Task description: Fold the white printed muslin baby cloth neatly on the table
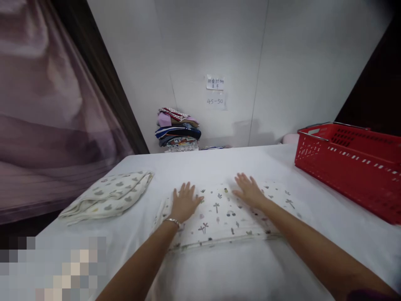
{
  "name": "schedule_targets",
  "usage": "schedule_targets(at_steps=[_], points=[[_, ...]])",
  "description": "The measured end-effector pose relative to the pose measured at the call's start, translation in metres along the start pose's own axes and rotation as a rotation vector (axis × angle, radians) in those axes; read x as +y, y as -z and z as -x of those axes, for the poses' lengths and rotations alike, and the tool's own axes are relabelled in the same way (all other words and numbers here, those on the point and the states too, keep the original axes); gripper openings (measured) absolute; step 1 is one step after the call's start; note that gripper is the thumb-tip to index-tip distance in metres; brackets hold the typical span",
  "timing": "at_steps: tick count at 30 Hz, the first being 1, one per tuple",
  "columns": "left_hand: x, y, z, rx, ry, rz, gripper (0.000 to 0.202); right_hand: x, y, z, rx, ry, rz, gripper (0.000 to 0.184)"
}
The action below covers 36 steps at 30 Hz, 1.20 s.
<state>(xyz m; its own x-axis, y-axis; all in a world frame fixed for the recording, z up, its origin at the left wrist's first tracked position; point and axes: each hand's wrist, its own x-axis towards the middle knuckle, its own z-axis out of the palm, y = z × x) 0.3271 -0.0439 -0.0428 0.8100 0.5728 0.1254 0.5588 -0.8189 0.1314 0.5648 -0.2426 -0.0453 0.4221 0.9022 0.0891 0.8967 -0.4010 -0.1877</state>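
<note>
A white cloth printed with palm trees and small figures (219, 215) lies folded into a flat rectangle on the white-covered table (244, 267). My left hand (185, 202) rests palm down on its left part, fingers spread, a silver bracelet at the wrist. Toward the cloth's far right side, my right hand (249, 190) lies flat with fingers stretched out. Neither hand grips anything. Part of the cloth is hidden under both hands and my right forearm. Off to the left sits another folded cream cloth with a grey pattern (115, 194).
A red plastic basket (347, 175) with metal handles stands at the table's right. Beyond the far edge, a pile of folded fabrics (178, 129) sits against the wall, near paper notes (216, 100). A pinkish curtain (56, 117) hangs at left.
</note>
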Motion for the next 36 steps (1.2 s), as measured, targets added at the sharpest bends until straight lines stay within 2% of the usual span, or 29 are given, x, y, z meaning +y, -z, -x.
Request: schedule_targets(at_steps=[2,4,8,12,15,18,22,24,25,28,30,33,36], points=[[0.015,-0.009,-0.003,-0.005,-0.083,0.007,0.07,-0.03,-0.013,-0.008,-0.024,0.118,-0.025,0.076],[0.019,-0.021,-0.002,-0.059,-0.1,0.021,0.072,-0.045,-0.029,-0.01,-0.086,0.137,-0.045,0.077],[0.011,-0.038,0.0,-0.143,-0.076,0.036,0.073,-0.04,-0.046,-0.009,-0.177,0.1,-0.077,0.077],[0.008,-0.033,-0.005,-0.188,-0.045,0.073,0.075,-0.045,-0.034,-0.016,-0.212,0.093,-0.087,0.079],[0.011,-0.031,-0.007,-0.103,-0.023,0.069,0.075,-0.064,-0.03,-0.023,-0.137,0.151,-0.058,0.078],[0.016,-0.035,-0.003,-0.076,-0.051,0.054,0.074,-0.081,-0.041,-0.026,-0.124,0.205,-0.043,0.076],[0.019,-0.032,-0.002,-0.171,-0.063,0.09,0.072,-0.084,-0.06,-0.024,-0.14,0.209,-0.035,0.076],[0.014,-0.023,-0.001,-0.211,-0.037,0.127,0.073,-0.081,-0.065,-0.023,-0.135,0.209,-0.026,0.076],[0.01,-0.019,0.0,-0.197,-0.013,0.131,0.074,-0.079,-0.067,-0.023,-0.134,0.21,-0.019,0.076],[-0.011,-0.013,0.015,-0.045,0.114,0.06,0.071,-0.076,-0.069,-0.024,-0.135,0.213,-0.002,0.076],[-0.025,-0.016,0.029,0.004,0.185,0.052,0.069,-0.076,-0.069,-0.026,-0.146,0.213,0.003,0.076],[-0.037,-0.02,0.038,0.006,0.251,0.266,0.066,-0.078,-0.062,-0.028,-0.187,0.196,0.007,0.075],[-0.043,-0.009,0.033,0.036,0.308,0.478,0.055,-0.086,-0.048,-0.026,-0.205,0.182,0.0,0.075]])
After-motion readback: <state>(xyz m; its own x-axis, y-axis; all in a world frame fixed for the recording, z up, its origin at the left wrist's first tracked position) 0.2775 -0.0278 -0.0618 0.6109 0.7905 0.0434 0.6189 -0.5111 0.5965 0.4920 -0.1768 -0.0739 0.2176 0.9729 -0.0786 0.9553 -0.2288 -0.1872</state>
